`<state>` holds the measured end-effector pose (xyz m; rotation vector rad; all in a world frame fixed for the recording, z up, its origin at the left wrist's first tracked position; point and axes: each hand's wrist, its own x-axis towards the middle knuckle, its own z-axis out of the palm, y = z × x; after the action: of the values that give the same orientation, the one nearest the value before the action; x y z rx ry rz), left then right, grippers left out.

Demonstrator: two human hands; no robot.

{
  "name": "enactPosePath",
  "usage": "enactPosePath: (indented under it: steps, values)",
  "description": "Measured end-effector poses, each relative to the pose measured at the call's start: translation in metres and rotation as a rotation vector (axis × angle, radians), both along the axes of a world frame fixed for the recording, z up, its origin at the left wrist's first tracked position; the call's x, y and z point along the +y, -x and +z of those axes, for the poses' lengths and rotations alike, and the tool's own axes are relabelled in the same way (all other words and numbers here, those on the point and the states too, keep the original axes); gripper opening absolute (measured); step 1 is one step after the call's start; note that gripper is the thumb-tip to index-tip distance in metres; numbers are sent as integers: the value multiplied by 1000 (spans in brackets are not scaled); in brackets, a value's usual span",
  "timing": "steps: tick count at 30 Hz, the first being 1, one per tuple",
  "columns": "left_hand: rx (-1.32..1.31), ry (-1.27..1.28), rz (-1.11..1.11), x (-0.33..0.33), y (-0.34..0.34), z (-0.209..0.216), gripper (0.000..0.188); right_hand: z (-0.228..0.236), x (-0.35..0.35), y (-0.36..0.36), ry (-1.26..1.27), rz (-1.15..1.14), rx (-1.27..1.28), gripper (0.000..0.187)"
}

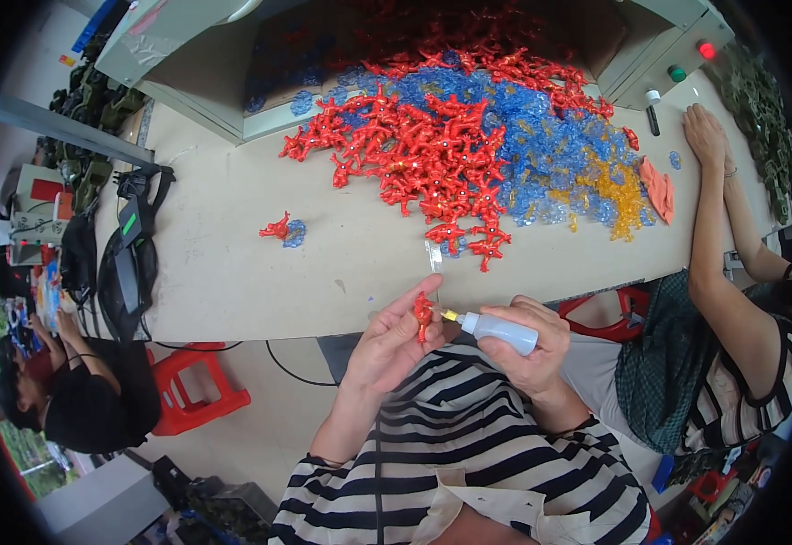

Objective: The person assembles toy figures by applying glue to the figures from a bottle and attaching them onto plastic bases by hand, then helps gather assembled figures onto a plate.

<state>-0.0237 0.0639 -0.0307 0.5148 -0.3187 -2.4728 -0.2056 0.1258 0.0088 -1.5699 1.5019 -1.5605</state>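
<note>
My left hand (384, 350) grips a small red plastic figure (424, 313) upright between thumb and fingers, over my lap at the table's near edge. In my right hand (534, 343) is a squeeze bottle (503, 333) with a pale bluish body and a yellow nozzle. The bottle lies nearly level, its tip pointing left and touching or almost touching the figure. Beyond my hands a heap of red figures (432, 159) covers the middle of the table. Clear blue plastic pieces (541, 145) lie beside and behind it, with clear yellow pieces (612, 191) at the right.
One red figure (275, 227) lies with a blue piece on the left. An open metal box (198, 109) stands at the back. On the right are an orange glove (657, 191), a marker (654, 118) and a co-worker's arms (707, 154). Black straps and a device (128, 245) lie left.
</note>
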Motion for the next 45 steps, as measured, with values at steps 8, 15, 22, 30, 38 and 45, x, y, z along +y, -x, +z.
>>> enactPosePath:
  steps: [8,15,22,30,38,45]
  values:
    - [-8,21,-17,0,1,2,61,2,0,0,-2,6,27,29]
    - [51,49,-9,0,0,0,59,-2,7,8,-123,-32,-168,33]
    - [-3,176,41,3,-4,-2,49,-23,-16,-7,-124,-143,141,30]
    - [-53,126,85,3,-4,-9,26,-42,-32,-16,-3,-197,155,34]
    - [-42,114,55,4,-1,-7,26,-32,-33,65,0,-610,547,33]
    - [-53,137,15,8,5,-7,26,-27,-25,76,-92,-533,492,21]
